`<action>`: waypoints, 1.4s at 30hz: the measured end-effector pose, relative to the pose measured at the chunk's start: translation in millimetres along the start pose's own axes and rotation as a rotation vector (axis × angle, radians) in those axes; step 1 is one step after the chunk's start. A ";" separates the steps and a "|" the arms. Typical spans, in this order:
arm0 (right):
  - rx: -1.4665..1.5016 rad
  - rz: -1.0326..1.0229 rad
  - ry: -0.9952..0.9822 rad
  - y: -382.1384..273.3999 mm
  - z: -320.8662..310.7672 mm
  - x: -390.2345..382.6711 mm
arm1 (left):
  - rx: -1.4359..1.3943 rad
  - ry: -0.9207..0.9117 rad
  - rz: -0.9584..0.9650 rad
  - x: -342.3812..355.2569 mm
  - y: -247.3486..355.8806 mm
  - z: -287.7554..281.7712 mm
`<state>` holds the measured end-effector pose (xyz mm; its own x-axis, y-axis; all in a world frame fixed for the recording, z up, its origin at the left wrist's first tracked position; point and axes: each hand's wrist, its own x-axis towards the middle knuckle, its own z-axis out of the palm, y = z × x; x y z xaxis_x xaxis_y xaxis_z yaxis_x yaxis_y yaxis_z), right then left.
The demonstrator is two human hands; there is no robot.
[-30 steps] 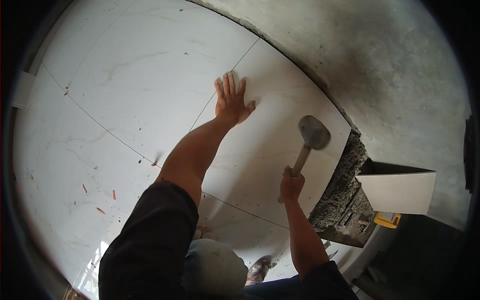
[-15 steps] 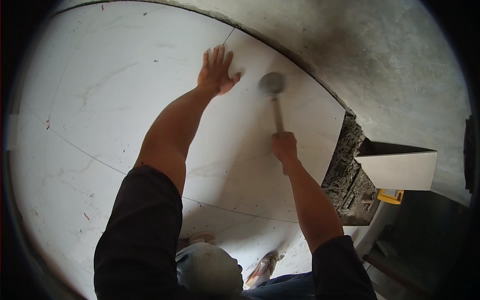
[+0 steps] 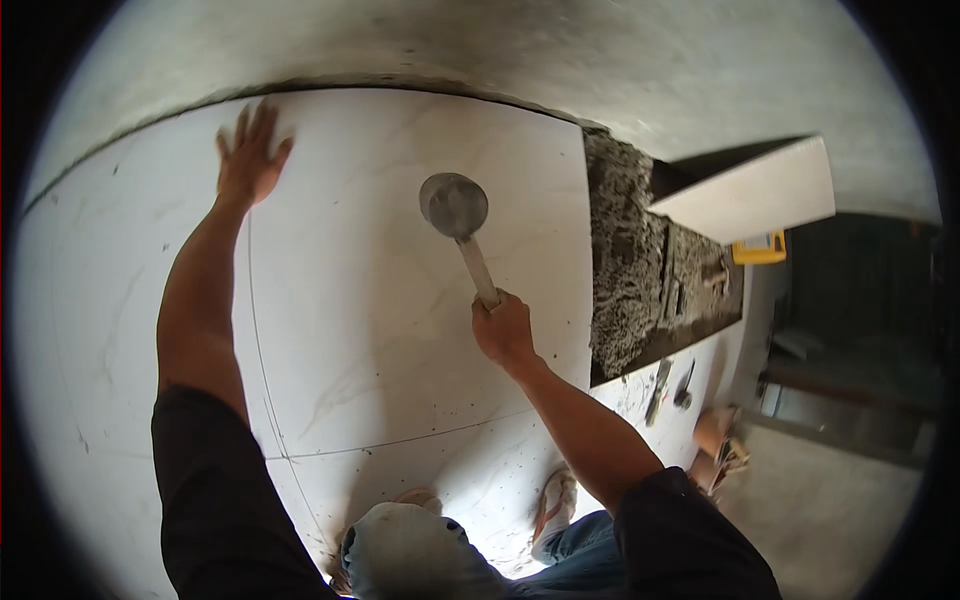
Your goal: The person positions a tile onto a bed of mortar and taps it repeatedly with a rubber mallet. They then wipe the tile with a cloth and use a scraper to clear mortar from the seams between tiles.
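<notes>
My right hand [image 3: 503,330] is closed around the pale handle of a mallet [image 3: 454,205], whose round grey head is over a large white marbled floor tile [image 3: 400,350]. I cannot tell whether the head touches the tile. My left hand [image 3: 250,165] lies with fingers spread at the far left edge of that tile, over the joint with the neighbouring tile [image 3: 120,300] and close to the wall.
Right of the tile is a strip of rough grey mortar [image 3: 620,270]. A pale tile piece [image 3: 760,190] leans by the wall, with a yellow tool [image 3: 760,248] beside it. Small tools [image 3: 658,392] lie near the mortar. The concrete wall [image 3: 480,50] bounds the far side.
The view has swung to the right, showing more mortar and floor. My left hand has shifted left onto the tile joint and the mallet head is now sharper; the right hand still grips it.
</notes>
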<state>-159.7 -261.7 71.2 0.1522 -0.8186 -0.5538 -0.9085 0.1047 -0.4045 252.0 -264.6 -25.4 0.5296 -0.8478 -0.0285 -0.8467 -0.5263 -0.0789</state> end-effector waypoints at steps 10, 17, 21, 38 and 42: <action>-0.128 0.197 -0.040 94.8 -41.0 16.3 | 0.092 0.199 0.123 -75.0 18.4 51.4; -0.185 -0.027 0.068 162.8 -70.7 -13.6 | -0.057 0.281 0.120 -196.3 40.5 36.1; -0.169 -0.025 0.058 217.6 -57.3 -49.1 | -0.107 0.157 0.024 -279.0 72.2 24.0; 0.014 -0.241 -0.083 171.4 -7.0 -141.2 | -0.077 -0.121 -0.250 -400.8 109.3 7.0; -0.113 -0.320 -0.037 171.5 -4.4 -128.3 | -0.054 -0.151 -0.277 -403.1 104.9 0.5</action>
<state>-336.8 -141.3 76.1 0.4485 -0.7784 -0.4393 -0.8498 -0.2190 -0.4795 -50.3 21.9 -22.7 0.7388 -0.6545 -0.1608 -0.6684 -0.7420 -0.0511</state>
